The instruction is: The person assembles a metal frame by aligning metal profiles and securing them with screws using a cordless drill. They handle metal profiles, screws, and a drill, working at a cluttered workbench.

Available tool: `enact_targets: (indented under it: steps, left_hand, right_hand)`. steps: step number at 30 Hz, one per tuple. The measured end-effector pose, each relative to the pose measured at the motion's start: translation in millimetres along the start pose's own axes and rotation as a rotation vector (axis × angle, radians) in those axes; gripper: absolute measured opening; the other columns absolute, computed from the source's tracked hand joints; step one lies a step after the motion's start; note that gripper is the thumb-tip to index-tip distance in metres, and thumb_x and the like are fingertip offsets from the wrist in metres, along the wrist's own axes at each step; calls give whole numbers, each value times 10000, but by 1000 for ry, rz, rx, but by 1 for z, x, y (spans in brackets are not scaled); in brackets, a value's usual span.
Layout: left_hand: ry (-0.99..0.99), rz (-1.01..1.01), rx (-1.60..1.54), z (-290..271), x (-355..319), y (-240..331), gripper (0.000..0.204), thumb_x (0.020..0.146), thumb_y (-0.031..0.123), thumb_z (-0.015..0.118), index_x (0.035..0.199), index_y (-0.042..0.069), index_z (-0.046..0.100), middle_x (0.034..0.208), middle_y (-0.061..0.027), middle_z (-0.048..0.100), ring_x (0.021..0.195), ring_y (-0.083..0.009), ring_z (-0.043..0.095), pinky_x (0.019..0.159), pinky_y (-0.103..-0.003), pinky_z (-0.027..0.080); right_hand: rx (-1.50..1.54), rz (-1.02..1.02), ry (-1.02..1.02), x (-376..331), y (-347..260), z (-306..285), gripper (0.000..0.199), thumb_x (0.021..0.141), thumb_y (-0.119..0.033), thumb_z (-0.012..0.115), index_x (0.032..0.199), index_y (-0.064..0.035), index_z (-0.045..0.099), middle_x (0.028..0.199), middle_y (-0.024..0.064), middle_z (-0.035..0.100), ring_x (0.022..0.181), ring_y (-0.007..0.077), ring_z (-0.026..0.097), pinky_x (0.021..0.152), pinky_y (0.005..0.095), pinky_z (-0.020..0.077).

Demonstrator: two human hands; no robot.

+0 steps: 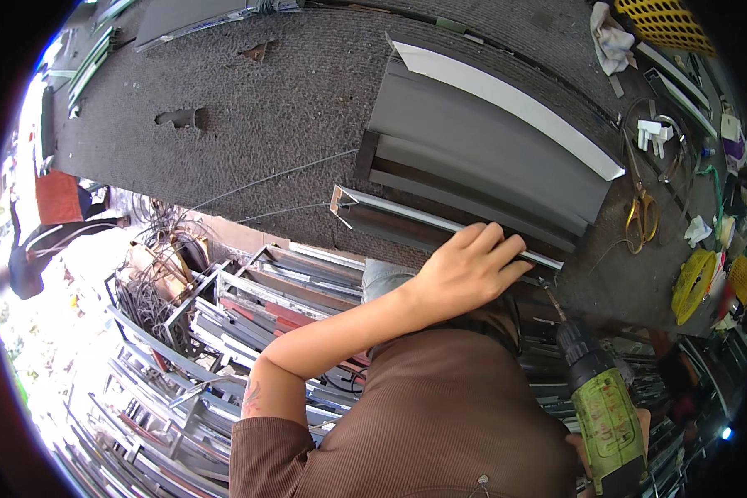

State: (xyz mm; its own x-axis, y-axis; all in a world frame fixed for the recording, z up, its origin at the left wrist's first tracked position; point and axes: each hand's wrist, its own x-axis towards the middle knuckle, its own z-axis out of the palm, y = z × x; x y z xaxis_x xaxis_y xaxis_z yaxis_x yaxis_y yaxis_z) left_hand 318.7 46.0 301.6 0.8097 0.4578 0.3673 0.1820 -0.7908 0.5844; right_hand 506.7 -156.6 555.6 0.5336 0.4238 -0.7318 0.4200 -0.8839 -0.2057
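Head view, looking down: the left hand [466, 270] is laid over the near edge of a long metal profile [407, 220], fingers curled over its top and pressing it down onto the bench [290, 108]. The profile runs from its open cut end on the left across to the right, along the near edge of the carpet-covered bench, and the hand grips it close to its right end. Just beyond it lies a wider grey panel [481, 158] with a white strip [515, 100] along its far edge, touching or all but touching the profile.

Low on the right, the right hand [635, 440] is wrapped round the handle of a green drill [606, 407], fingers closed on it; only a little of the hand shows behind the drill body. The drill's bit [552, 300] points up toward the right end of the profile, its tip just beside it; whether it touches I cannot tell.

Farther right on the bench, yellow-handled scissors [642, 217] lie near the panel's right end, with a white cloth [612, 41] and a yellow basket [664, 21] at the far right corner. A yellow reel [693, 282] sits at the right edge. Below the bench, on the left, a stack of metal lengths [224, 332] fills the floor.
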Motion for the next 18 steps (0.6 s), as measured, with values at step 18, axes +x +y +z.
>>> enact_targets:
  steps: [18]
  left_hand:
    - [-13, 77, 114, 10, -11, 2, 268, 858, 221, 679, 1097, 129, 757, 1032, 17, 578, 943, -162, 535, 760, -259, 404]
  right_hand:
    - [-38, 121, 75, 7, -22, 27, 626, 661, -162, 927, 1136, 40, 574, 1093, 148, 687, 958, 265, 695, 798, 341, 539]
